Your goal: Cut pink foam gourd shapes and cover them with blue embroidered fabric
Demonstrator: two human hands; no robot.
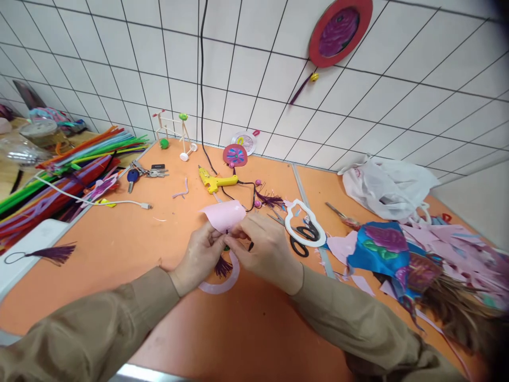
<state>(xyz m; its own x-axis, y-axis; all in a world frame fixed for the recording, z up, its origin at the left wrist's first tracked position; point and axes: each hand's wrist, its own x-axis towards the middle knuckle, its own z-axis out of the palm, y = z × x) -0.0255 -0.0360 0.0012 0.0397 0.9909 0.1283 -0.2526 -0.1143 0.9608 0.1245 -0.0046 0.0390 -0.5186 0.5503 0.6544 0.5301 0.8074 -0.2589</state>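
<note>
My left hand [198,257] is closed on a curled piece of pink paper [225,214], its thumb and fingertips pinched at the lower edge. My right hand [272,249] meets it there, fingers pinched on the top of a dark purple tassel [223,267]. The tassel's strands hang below the fingertips, and a bit of green shows above them. Fingers hide the exact spot where tassel and paper meet. Under both hands, a flat pink paper ring [218,288] lies on the orange table [254,329], partly covered by the tassel and my right hand.
A yellow glue gun [214,181] lies beyond the paper. To the right are black-handled scissors [299,249], a white wavy frame [289,225], fabric scraps [374,249] and a white plastic bag [387,185]. Keys [133,180], a white cable [119,203] and pipe cleaners [75,180] lie left.
</note>
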